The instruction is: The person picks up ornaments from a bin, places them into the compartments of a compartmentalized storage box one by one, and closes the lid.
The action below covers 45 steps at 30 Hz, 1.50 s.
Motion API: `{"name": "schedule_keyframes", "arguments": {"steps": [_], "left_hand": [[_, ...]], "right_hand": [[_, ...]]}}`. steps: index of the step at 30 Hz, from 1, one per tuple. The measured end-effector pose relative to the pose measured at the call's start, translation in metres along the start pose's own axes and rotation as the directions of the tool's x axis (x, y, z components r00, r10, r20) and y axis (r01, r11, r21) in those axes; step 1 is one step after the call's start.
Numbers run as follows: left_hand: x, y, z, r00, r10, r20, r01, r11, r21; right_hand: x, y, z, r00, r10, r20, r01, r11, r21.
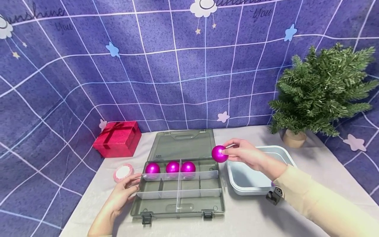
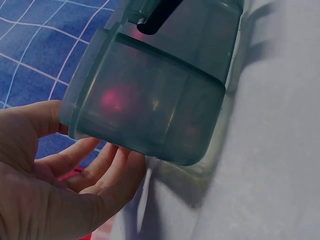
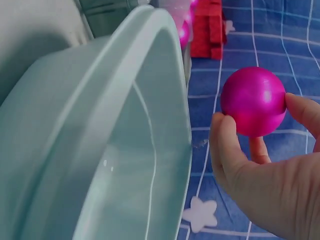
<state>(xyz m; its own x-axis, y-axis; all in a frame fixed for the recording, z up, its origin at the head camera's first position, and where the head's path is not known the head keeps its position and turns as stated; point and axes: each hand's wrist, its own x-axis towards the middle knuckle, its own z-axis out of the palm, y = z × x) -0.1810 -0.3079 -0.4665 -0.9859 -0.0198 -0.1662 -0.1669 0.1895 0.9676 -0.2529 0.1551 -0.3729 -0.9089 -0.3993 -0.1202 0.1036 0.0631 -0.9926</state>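
Past a cut-off right sleeve, I see the left hand, fingers relaxed, tips partly hidden, touching the left side of the divided case, then the right hand pinching a magenta ball near the pale tub its arm partly covers.

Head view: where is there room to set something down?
Bare: pale cloth tabletop in front of the light-blue plastic tub; also front row of the translucent grey plastic case. Crowded: left of the case, with left hand, round pink-and-white object, red cuboid box.
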Motion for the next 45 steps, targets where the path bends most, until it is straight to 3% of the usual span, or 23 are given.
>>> {"name": "schedule_keyframes", "arguments": {"steps": [14, 22, 29, 31, 38, 45], "left_hand": [[0.001, -0.001, 0.000, 1.000, 0.000, 0.007, 0.000, 1.000, 0.006], [0.002, 0.001, -0.001, 1.000, 0.008, -0.001, -0.008, 1.000, 0.012], [0.001, 0.002, 0.000, 1.000, 0.009, 0.002, -0.009, 1.000, 0.020], [0.001, 0.002, 0.000, 1.000, 0.002, -0.005, -0.002, 1.000, 0.015], [-0.001, 0.002, 0.000, 1.000, 0.000, 0.000, 0.000, 1.000, 0.011], [0.000, 0.002, 0.000, 1.000, 0.000, -0.001, 0.000, 1.000, 0.010]], "right_hand": [[0.032, 0.013, 0.032, 0.997, -0.029, -0.074, 0.007, 0.962, -0.273], [0.039, 0.018, 0.046, 0.989, -0.091, -0.115, 0.019, 0.855, -0.518], [0.042, 0.020, 0.053, 0.990, -0.096, -0.105, -0.004, 0.716, -0.698], [0.044, 0.021, 0.054, 0.990, -0.100, -0.105, -0.007, 0.689, -0.725], [0.045, 0.023, 0.057, 0.990, -0.102, -0.098, -0.010, 0.639, -0.769], [0.044, 0.021, 0.060, 0.991, -0.077, -0.112, -0.040, 0.626, -0.779]]}}
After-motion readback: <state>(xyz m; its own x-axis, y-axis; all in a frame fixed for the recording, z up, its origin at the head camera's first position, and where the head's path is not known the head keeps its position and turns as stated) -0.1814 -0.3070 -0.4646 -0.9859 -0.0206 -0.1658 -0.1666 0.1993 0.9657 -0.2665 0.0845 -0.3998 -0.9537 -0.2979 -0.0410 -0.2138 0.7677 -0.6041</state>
